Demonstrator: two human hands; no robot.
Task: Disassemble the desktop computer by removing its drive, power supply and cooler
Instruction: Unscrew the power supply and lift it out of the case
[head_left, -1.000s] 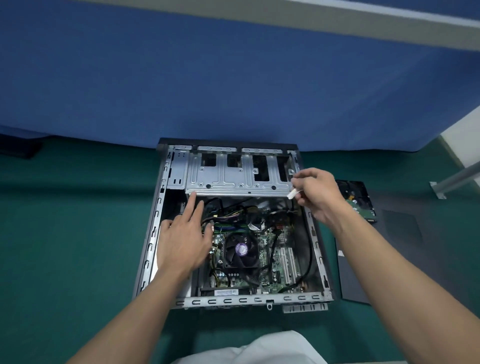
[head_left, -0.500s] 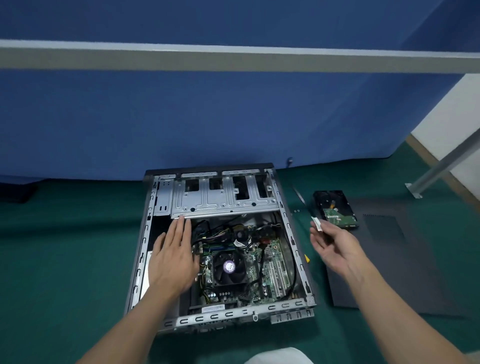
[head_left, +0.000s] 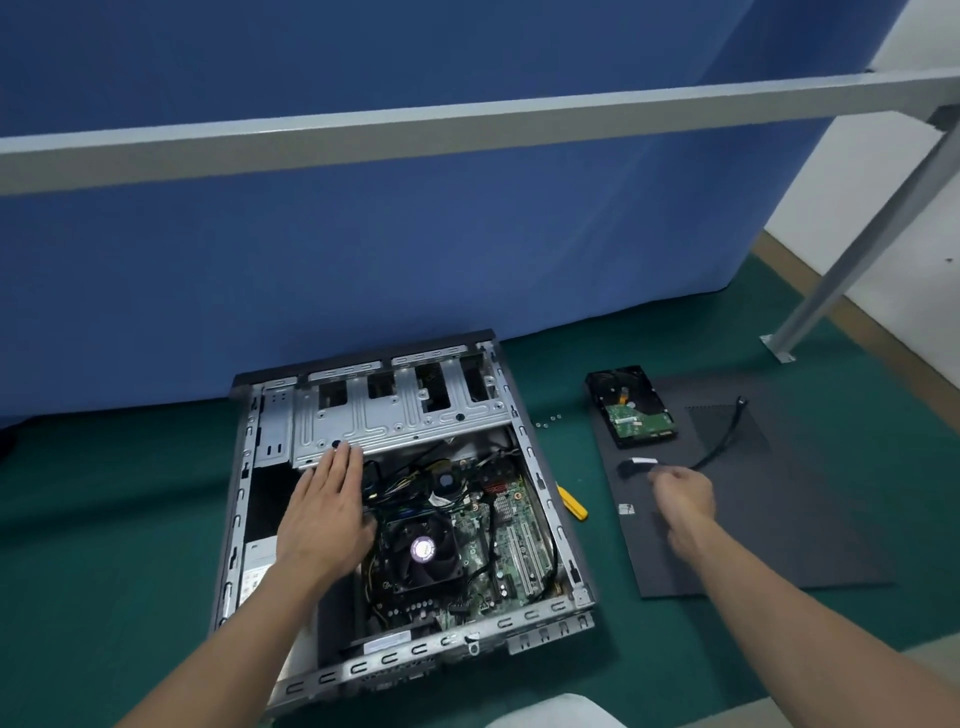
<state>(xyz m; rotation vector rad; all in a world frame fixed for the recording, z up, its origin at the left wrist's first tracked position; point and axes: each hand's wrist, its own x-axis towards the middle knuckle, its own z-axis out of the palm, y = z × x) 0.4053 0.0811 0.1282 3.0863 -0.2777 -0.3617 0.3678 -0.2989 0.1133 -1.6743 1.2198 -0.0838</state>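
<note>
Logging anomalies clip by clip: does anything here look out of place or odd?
Nothing looks damaged. Small screws lie loose on the green mat between the case and the side panel, uncontained; the hard drive rests circuit-board up on that panel.

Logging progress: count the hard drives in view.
1: the hard drive lies board-up on the side panel, right of the computer case. The drive cage may hide others.

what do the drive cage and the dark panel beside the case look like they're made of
Drive cage: bare sheet metal, probably steel; dull silver sheen, pressed ribs, punched holes. Panel: thin flat sheet, matte dark grey finish, perforated vent patch; likely painted metal, though plastic can't be ruled out.
</note>
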